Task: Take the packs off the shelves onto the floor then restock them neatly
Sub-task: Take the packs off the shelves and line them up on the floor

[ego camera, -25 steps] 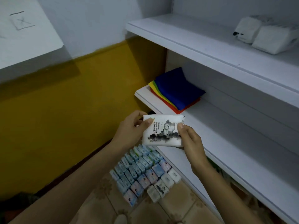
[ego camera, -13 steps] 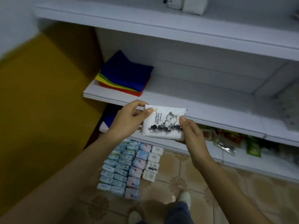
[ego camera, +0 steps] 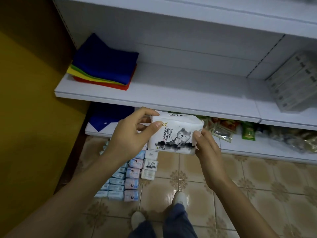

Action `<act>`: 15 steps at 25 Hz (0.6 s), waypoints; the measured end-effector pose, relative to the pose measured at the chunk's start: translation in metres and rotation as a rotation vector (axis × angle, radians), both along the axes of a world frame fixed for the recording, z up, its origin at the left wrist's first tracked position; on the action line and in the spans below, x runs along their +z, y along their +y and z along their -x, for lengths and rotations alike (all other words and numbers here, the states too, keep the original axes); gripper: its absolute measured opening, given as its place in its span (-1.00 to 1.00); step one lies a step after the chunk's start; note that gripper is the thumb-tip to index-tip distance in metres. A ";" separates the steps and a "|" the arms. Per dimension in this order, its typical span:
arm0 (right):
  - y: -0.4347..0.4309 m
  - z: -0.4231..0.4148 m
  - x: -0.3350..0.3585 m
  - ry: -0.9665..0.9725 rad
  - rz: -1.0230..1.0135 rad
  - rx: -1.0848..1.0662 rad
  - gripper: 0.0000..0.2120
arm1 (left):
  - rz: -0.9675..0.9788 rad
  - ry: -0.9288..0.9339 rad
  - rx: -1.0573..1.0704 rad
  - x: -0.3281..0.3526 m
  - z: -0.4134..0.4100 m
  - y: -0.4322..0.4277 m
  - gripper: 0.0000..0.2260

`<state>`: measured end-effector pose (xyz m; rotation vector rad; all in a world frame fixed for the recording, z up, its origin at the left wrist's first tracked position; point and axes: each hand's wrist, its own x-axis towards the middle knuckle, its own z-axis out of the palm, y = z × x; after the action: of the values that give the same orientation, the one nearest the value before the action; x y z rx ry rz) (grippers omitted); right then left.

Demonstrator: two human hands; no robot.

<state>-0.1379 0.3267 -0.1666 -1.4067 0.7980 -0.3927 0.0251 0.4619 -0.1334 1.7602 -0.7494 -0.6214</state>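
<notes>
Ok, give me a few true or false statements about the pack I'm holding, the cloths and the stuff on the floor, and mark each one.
1. The left hand and the right hand both grip the white pack with the cat drawing. True.
2. The stack of folded cloths lies on the floor. False: it sits on the shelf, at its left end.
3. Rows of small packs lie on the tiled floor. True.
4. The top cloth in the stack is red. False: blue is on top and red is at the bottom.
</notes>
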 end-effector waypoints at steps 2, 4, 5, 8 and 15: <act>-0.002 -0.004 -0.016 0.048 -0.040 0.045 -0.51 | -0.028 0.013 0.012 -0.022 -0.001 0.002 -0.86; -0.001 -0.005 -0.046 0.168 -0.095 0.082 -0.40 | -0.125 0.008 0.039 -0.059 0.004 0.006 -0.88; -0.001 -0.004 -0.063 0.233 -0.127 0.106 -0.37 | -0.172 0.015 0.038 -0.080 0.008 0.008 -0.90; 0.002 0.000 -0.123 0.430 -0.285 0.155 -0.61 | -0.257 0.120 0.026 -0.154 0.028 0.019 -0.87; 0.028 0.027 -0.337 0.711 -0.431 0.166 -0.85 | -0.457 0.416 0.143 -0.363 0.089 0.056 -0.72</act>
<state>-0.1649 0.3551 -0.5039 -1.1825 1.2371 0.4224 -0.0635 0.5182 -0.4968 1.9783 -0.1975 -1.0805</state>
